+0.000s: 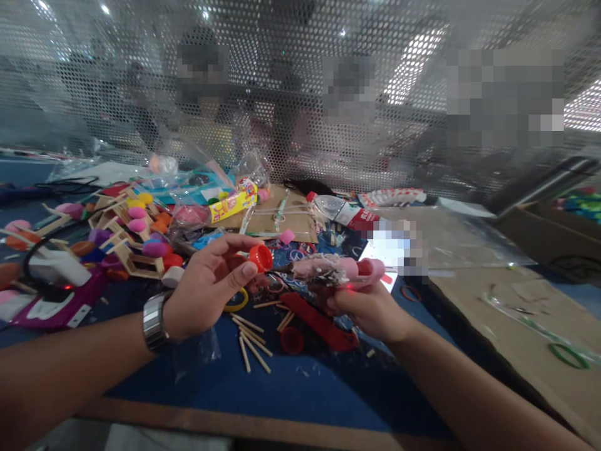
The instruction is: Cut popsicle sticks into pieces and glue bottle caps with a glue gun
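Observation:
Between the thumb and fingers of my left hand (216, 279) is a small red cap (260, 257), its open side facing up and right. My right hand (370, 304) is closed around a pink tool like a hot glue gun (323, 269), its barrel wrapped in whitish, stringy stuff. The tool's dark tip points left and lies close to the cap; whether they touch cannot be made out. Below my hands, thin wooden sticks (253, 341) lie on the blue table (323, 391), beside a red round cap (292, 339) and a long red piece (323, 322).
Stick-and-cap models (136, 238) and a purple device with a white plug (61, 297) crowd the left. A yellow box (233, 203), a bottle (345, 210) and a lit phone (387, 250) lie behind my hands. Cardboard (521, 326) covers the right, and perforated metal (291, 88) stands behind.

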